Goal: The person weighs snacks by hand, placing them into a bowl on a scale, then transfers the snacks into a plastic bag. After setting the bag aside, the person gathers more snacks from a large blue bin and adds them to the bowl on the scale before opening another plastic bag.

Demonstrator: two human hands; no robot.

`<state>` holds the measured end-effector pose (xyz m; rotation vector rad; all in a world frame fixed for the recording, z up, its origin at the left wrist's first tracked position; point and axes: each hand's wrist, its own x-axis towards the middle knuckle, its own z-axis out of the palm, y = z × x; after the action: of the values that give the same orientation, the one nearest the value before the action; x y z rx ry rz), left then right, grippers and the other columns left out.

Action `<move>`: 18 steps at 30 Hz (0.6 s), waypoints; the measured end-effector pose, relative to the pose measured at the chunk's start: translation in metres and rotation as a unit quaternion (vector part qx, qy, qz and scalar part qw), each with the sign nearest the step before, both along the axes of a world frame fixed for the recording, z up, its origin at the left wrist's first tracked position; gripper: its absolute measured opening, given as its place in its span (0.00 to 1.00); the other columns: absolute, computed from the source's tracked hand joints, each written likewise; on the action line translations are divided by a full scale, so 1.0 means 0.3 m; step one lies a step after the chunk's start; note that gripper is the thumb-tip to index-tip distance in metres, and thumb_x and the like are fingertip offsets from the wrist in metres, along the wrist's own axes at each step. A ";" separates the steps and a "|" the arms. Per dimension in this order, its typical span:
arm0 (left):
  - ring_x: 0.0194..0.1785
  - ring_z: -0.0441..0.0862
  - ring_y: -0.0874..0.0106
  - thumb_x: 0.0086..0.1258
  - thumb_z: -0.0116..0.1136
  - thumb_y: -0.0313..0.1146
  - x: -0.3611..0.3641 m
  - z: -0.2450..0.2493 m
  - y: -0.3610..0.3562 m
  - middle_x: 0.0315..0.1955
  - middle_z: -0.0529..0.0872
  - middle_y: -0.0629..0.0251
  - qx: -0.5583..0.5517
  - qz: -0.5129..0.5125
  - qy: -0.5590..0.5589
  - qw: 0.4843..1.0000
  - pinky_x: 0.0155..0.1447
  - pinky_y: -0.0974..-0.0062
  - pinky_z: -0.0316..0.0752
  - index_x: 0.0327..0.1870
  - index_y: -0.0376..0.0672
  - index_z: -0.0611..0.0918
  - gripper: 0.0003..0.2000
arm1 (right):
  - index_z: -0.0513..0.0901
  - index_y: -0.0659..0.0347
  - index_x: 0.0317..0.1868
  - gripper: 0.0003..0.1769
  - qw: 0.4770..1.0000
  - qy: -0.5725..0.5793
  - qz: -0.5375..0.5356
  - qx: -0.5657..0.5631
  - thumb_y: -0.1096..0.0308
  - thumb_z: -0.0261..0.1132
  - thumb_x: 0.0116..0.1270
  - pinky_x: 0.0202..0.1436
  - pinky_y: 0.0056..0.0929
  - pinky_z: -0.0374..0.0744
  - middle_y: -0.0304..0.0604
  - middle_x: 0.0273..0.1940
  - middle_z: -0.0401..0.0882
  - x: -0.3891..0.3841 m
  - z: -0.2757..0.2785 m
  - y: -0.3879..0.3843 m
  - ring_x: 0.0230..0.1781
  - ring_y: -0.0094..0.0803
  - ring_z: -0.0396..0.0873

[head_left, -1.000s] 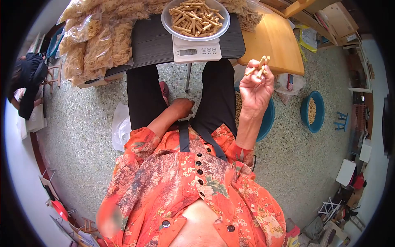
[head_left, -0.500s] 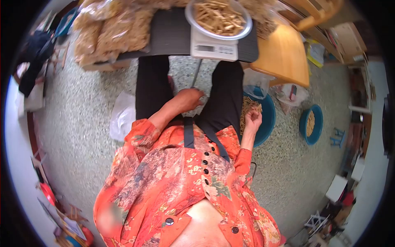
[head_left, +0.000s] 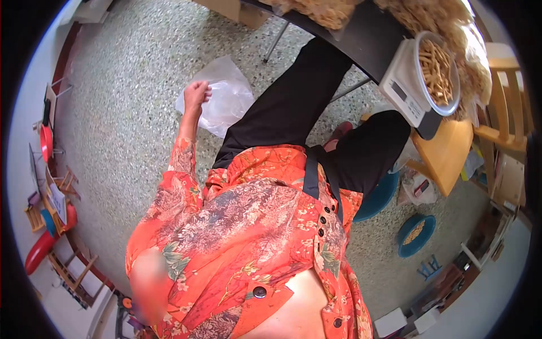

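My left hand (head_left: 197,95) is stretched out to the left, its fingers curled closed, in line with a crumpled clear plastic bag (head_left: 228,101) on the floor. Whether it touches the bag, or what sits in the fingers, I cannot make out. My right hand is hidden behind my body and clothes. Below my right thigh shows part of a blue basin (head_left: 379,198). On the dark table (head_left: 372,39), a white bowl (head_left: 456,96) of tan stick-like pieces (head_left: 435,70) stands on a white kitchen scale (head_left: 405,96).
Bags of tan dried food (head_left: 322,12) lie on the table. A wooden chair (head_left: 449,155) stands at the right, near another blue basin (head_left: 416,236) holding pale pieces and a small blue stool (head_left: 430,267). Chairs and a red object (head_left: 40,251) line the left wall.
The view has swung left. My left hand has moved from between my knees out over the plastic bag. My right hand, earlier holding pieces above the basin, has gone out of sight.
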<state>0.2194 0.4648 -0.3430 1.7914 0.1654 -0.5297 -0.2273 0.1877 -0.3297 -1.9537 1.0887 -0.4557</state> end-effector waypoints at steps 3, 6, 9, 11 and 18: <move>0.25 0.82 0.78 0.68 0.65 0.36 -0.119 -0.142 0.157 0.28 0.87 0.65 0.011 0.037 0.100 0.994 0.25 0.81 0.75 0.40 0.39 0.83 0.09 | 0.82 0.62 0.54 0.14 0.994 0.047 0.095 -0.032 0.68 0.55 0.75 0.55 0.26 0.79 0.47 0.46 0.83 0.120 0.030 0.011 0.49 0.30 0.82; 0.24 0.83 0.77 0.67 0.64 0.35 -0.245 -0.242 0.208 0.27 0.86 0.65 0.060 0.009 0.141 0.988 0.23 0.80 0.75 0.39 0.38 0.83 0.09 | 0.82 0.61 0.55 0.14 0.976 0.093 0.187 -0.061 0.68 0.56 0.74 0.55 0.27 0.79 0.46 0.47 0.84 0.233 0.046 0.030 0.50 0.30 0.82; 0.24 0.84 0.76 0.67 0.64 0.34 -0.324 -0.312 0.204 0.27 0.87 0.65 0.054 0.009 0.157 0.986 0.24 0.79 0.77 0.39 0.39 0.84 0.08 | 0.83 0.59 0.55 0.14 0.948 0.134 0.275 -0.093 0.67 0.56 0.74 0.56 0.27 0.78 0.45 0.48 0.84 0.340 0.068 0.036 0.50 0.29 0.82; 0.25 0.84 0.76 0.67 0.64 0.32 -0.335 -0.359 0.179 0.28 0.87 0.66 0.062 0.028 0.168 0.984 0.25 0.78 0.80 0.39 0.39 0.84 0.07 | 0.83 0.58 0.55 0.14 0.924 0.161 0.329 -0.114 0.67 0.56 0.74 0.56 0.27 0.78 0.45 0.49 0.84 0.416 0.085 0.040 0.51 0.29 0.82; 0.24 0.83 0.76 0.67 0.62 0.29 -0.276 -0.449 0.118 0.27 0.84 0.67 0.059 0.039 0.164 0.984 0.24 0.78 0.80 0.40 0.38 0.83 0.06 | 0.84 0.54 0.56 0.15 0.816 0.249 0.491 -0.176 0.66 0.57 0.73 0.57 0.27 0.78 0.43 0.51 0.84 0.609 0.092 0.029 0.53 0.29 0.83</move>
<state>0.1367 0.5001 -0.4777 1.7936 0.5014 -0.7687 -0.0447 0.1965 -0.3022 -2.7249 0.1224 0.4887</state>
